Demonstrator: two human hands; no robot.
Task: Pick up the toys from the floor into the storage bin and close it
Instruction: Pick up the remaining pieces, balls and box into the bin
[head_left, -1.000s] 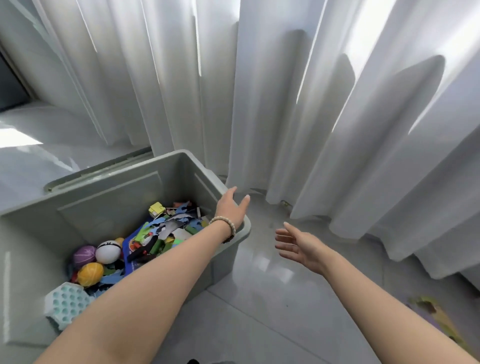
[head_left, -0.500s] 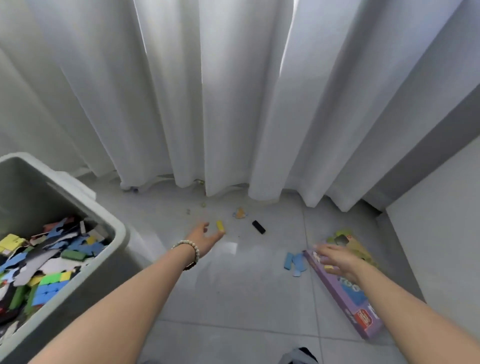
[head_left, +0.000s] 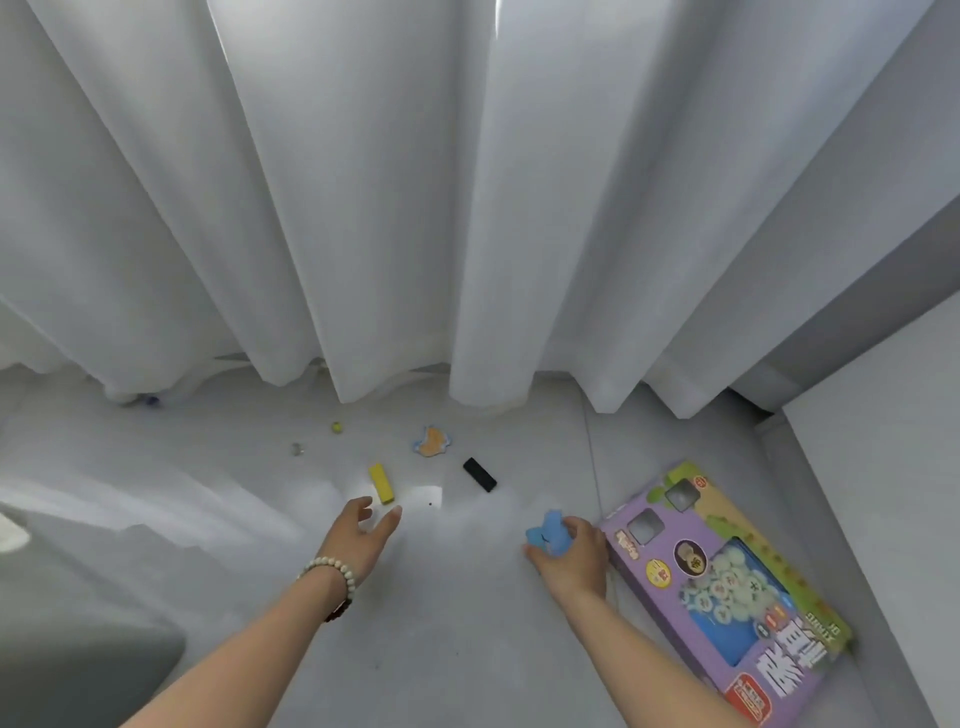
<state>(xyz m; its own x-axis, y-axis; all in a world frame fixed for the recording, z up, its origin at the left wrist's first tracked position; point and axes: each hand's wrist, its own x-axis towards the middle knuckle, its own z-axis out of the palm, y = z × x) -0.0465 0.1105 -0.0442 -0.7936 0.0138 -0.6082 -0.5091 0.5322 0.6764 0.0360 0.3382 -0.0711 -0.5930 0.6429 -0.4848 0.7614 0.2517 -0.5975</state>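
Head view: blue toy pieces (head_left: 545, 535) on the floor, my right hand (head_left: 569, 553) clamped round them. Yellow block (head_left: 381, 483) at 12 o'clock of my left hand (head_left: 363, 535), fingers spread, empty. Risk: loose stack slipping apart when lifted.

White curtain (head_left: 363, 182), grey floor (head_left: 467, 649), yellow block (head_left: 381, 483), black block (head_left: 479, 474), blue pieces (head_left: 545, 535), purple box (head_left: 727, 587), cream-beaded bracelet (head_left: 332, 569)
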